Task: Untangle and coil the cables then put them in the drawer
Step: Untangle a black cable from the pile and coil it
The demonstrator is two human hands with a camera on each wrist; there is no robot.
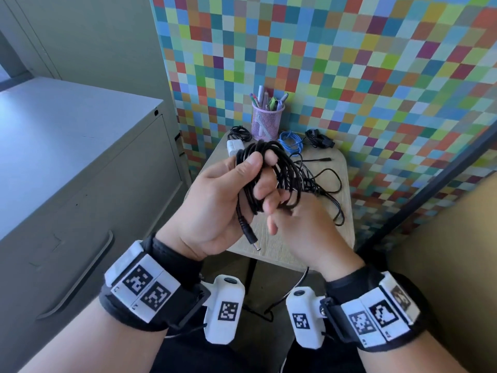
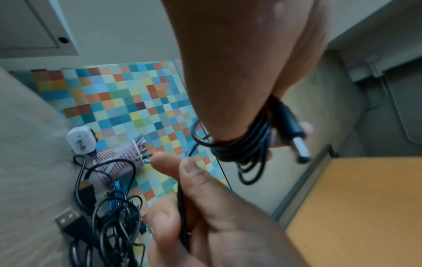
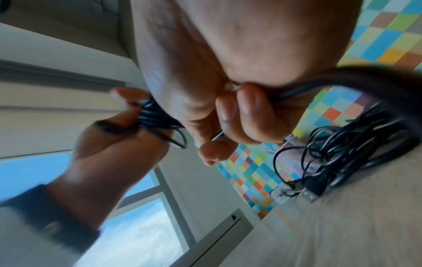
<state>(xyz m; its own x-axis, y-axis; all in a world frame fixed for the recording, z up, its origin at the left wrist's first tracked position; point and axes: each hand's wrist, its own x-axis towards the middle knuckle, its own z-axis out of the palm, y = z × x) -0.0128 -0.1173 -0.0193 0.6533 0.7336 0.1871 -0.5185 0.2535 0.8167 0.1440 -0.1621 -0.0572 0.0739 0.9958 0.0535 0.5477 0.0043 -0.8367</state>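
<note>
Black looped cable (image 1: pixel 271 170), left hand (image 1: pixel 215 208) gripping

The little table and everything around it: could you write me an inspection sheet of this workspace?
Surface: small wooden table, partly covered.
Job's things: black cable coil with barrel plug; drawer cabinet shut.
Clutter: pink pen cup, white charger.
Grippers: left hand grips the coil; right hand pinches its strand.
Cables: loose black cable, blue cable, two black bundles at the back of the table.
Surroundings: multicoloured checkered wall.
</note>
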